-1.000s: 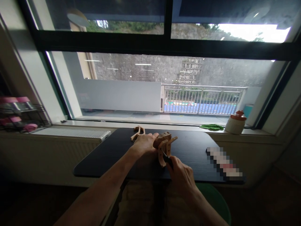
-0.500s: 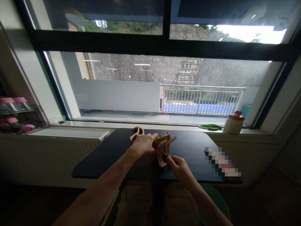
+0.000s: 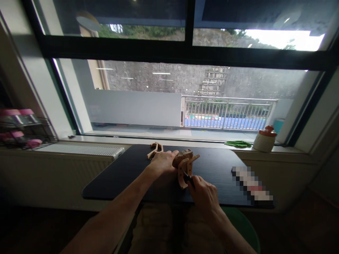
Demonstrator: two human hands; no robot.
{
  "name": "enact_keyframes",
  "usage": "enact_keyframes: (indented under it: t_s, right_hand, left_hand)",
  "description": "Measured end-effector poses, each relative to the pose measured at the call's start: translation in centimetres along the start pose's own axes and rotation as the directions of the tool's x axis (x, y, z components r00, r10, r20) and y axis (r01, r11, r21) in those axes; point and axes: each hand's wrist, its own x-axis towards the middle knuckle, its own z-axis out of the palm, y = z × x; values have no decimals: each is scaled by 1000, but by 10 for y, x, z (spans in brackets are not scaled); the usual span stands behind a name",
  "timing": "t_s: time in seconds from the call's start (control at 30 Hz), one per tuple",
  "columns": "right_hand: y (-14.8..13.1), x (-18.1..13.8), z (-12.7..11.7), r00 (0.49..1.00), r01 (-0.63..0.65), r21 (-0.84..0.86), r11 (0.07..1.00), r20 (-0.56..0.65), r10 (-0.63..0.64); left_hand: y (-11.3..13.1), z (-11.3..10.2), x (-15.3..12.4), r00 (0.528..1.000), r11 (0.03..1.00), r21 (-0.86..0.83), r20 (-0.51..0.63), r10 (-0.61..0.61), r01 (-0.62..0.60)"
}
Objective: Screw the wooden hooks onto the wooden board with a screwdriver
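Observation:
My left hand is curled round the left side of a brown loaf-like lump that sits in a light wooden slotted holder on the black table. My right hand is closed on the dark handle of a knife, whose blade lies in a slot of the holder, just under the lump. A second light wooden piece lies on the table behind my left hand.
A white jar with an orange lid and a green cloth rest on the windowsill at the right. A blurred-out flat object lies on the table's right end. A wire rack with pink items stands at the left. A radiator sits under the window.
My right hand pushed forward with the knife half a second ago and has drawn back toward me again. My left hand and the lump have stayed put.

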Motion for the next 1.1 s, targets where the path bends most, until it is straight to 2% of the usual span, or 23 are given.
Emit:
enact_keyframes:
  t_s: [0.07,0.13,0.2,0.27,0.37,0.43,0.53,0.6,0.7,0.8,0.97,1.1]
  right_hand:
    - [2,1,2,997,-66,122,990,35,62]
    - [5,3,5,988,-138,317,938,113,107]
    - [10,7,8,976,-176,472,864,198,90]
    - [14,11,11,967,-178,530,829,251,47]
    - [16,13,13,964,-176,533,827,264,35]
    - [13,10,11,974,-160,497,853,220,54]
    - [7,4,6,990,-118,286,951,111,90]
    - [4,0,2,996,-75,114,991,48,70]
    - [2,-1,0,1000,8,-24,1000,1,-8]
    - [2,1,1,999,38,-85,996,8,-38]
    - [1,3,7,999,-7,-4,1000,32,7]
    - [2,7,10,985,-134,326,936,146,91]
  left_hand:
    - [0,0,0,1000,1000,-6,8,-3,3]
    - [0,-1,0,1000,1000,-12,15,-5,6]
    - [0,-1,0,1000,1000,-16,9,2,-2]
    - [0,-1,0,1000,1000,-12,-5,15,-15]
    - [0,0,0,1000,1000,-6,-5,14,-14]
    - [0,1,0,1000,1000,-3,-6,6,-6]
    - [-1,2,1,1000,1000,5,-20,11,-11]
    - [-2,3,1,1000,1000,0,-20,18,-18]
    - [-2,3,1,1000,1000,-6,-10,15,-15]
    - [-2,3,1,1000,1000,8,-10,15,-15]
    - [0,1,0,1000,1000,8,5,5,-5]
    - [0,0,0,1000,1000,-15,1,4,-4]
